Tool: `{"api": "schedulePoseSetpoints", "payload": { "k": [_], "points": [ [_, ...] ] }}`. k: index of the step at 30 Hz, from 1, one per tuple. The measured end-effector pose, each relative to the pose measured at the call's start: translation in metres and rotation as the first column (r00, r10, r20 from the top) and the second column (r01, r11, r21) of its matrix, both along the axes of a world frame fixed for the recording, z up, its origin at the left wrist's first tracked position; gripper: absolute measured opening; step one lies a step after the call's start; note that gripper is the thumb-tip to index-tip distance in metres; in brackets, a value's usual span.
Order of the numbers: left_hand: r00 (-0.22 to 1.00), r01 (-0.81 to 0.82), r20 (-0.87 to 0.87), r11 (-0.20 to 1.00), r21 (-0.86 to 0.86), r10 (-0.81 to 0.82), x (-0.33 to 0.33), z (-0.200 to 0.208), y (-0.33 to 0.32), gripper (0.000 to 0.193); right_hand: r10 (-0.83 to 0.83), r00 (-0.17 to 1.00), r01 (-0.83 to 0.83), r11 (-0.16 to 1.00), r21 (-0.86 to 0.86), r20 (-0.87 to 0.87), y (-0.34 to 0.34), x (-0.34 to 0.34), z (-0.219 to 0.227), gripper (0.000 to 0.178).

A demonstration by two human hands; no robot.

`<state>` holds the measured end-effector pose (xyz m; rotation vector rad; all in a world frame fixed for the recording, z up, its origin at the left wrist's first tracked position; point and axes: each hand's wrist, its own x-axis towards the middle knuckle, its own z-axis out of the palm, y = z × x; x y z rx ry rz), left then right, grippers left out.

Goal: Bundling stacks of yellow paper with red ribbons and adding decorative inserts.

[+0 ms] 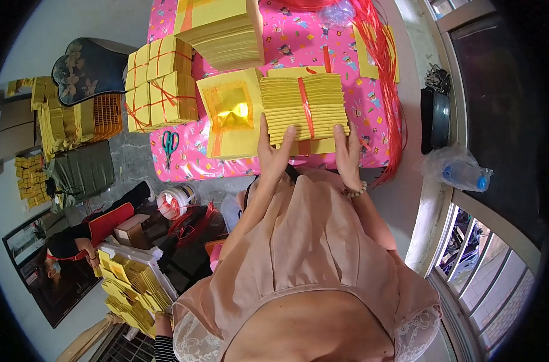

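Observation:
A bundle of folded yellow paper [280, 108] lies before me on the table, its folded edges in rows and a red plastic ribbon [305, 108] across its middle. My left hand [276, 148] grips its near left side, thumb on top. My right hand [348, 154] holds the near right corner the same way. Both hands are closed on the bundle; the fingers beneath are partly hidden. Flat yellow paper [326, 146] shows under its near edge. To the left lies a stack of yellow sheets [217, 142] with a shiny gold square [233, 110] on top.
The table has a pink patterned cover [196, 168]. Tied yellow bundles [178, 99], a tall paper stack [229, 45] and green-handled scissors [170, 143] stand or lie leftward. Long red ribbons [386, 78] hang at the right. Another person [108, 223] works at lower left beside a box of yellow paper [133, 286].

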<state>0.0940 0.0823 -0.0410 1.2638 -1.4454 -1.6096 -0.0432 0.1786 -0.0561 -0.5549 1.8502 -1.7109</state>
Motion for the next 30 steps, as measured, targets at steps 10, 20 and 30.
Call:
{"api": "schedulePoseSetpoints", "payload": {
  "k": [10,20,30],
  "points": [
    [0.994,0.068,0.085,0.996,-0.052,-0.063,0.003,-0.003,-0.005,0.079,0.086,0.993,-0.073,0.983,0.167,-0.077,0.000,0.016,0.014,0.067],
    [0.987,0.150,-0.075,0.984,0.094,-0.143,0.008,0.007,-0.019,0.084,0.119,0.992,-0.120,0.992,0.033,0.045,0.002,-0.010,0.016,0.073],
    [0.916,0.244,-0.370,0.948,0.203,-0.156,-0.004,0.007,-0.044,0.086,0.306,0.839,-0.227,0.949,-0.221,0.450,-0.028,-0.048,-0.015,0.064]
  ]
}}
